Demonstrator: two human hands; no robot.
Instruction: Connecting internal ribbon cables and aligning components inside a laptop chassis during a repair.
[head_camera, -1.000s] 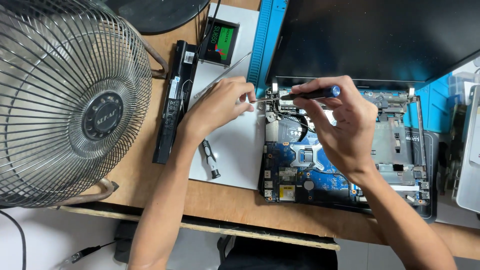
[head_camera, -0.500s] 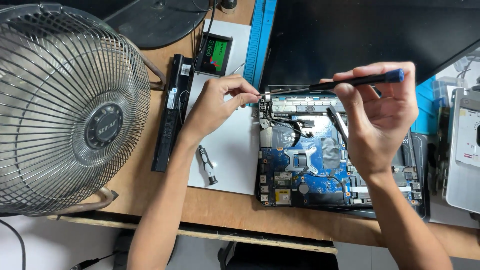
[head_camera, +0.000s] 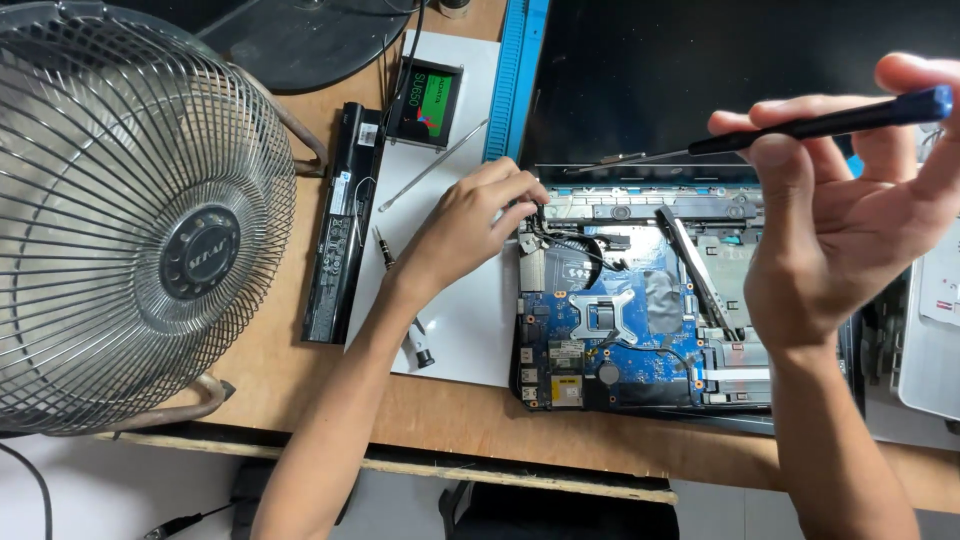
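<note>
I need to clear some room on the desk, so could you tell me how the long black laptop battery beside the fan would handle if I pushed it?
The battery looks rigid and flat-sided, so it would probably slide on the wooden desk, not roll. It seems dense for its size. A thin cable runs by its far end and might snag.

Wire fan (head_camera: 140, 215), laptop battery (head_camera: 342, 225), perhaps a drive (head_camera: 428, 103).

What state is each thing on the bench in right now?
laptop: cover off, board exposed.
screwdriver: lifted off the board in right hand.
left hand: fingertips pinching at board's top-left corner.
battery: out, lying flat.
fan: blades look still.
</note>
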